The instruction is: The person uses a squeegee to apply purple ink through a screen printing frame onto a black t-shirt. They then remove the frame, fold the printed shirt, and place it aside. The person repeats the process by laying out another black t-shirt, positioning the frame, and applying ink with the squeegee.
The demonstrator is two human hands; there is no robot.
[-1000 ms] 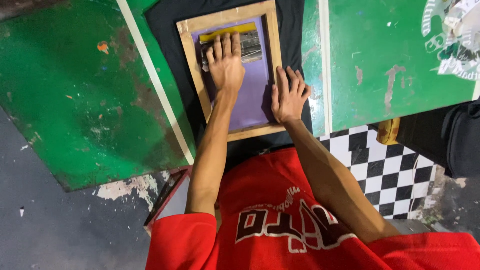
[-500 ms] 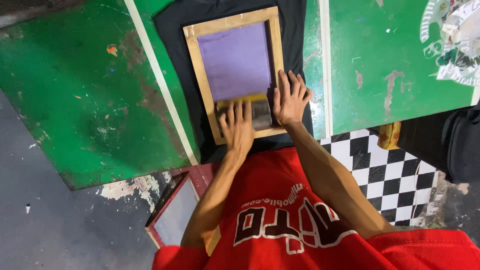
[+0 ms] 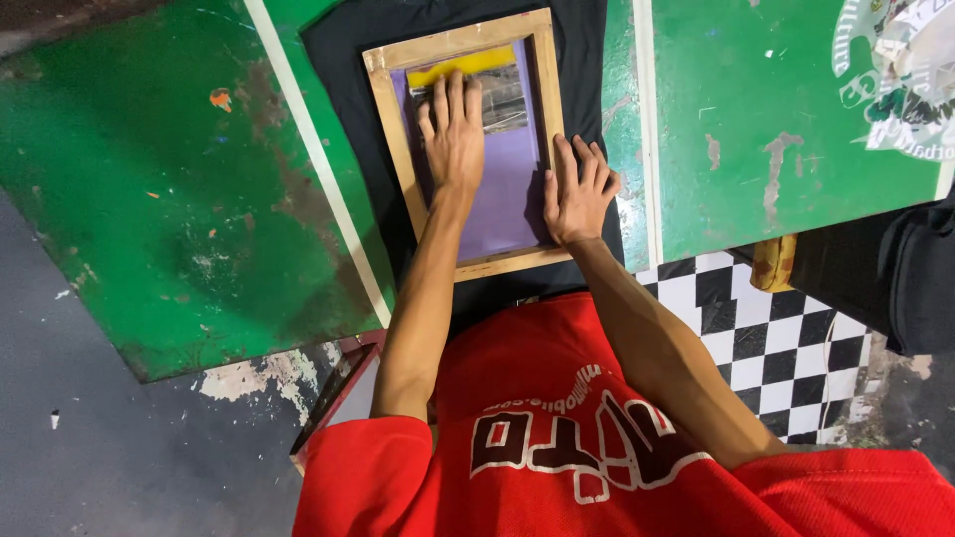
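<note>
Worn green tabletop (image 3: 149,179), scuffed down to brown in patches, fills the left of the view above a grey floor. Further right, a black garment (image 3: 343,60) lies spread on the table, and on it rests a wooden screen frame (image 3: 383,109). Within the frame sits a purple mesh (image 3: 502,209), with a yellow strip along its far edge. The left hand (image 3: 453,134) lies flat inside the frame, fingers stretched out and close together, pressing a squeegee (image 3: 502,94) near the yellow strip. Just right of it, the right hand (image 3: 575,189) is spread open, palm down, over the frame's right rail. Beyond a white stripe, more green table carries a pale printed sheet (image 3: 900,70) at the far right corner.
</note>
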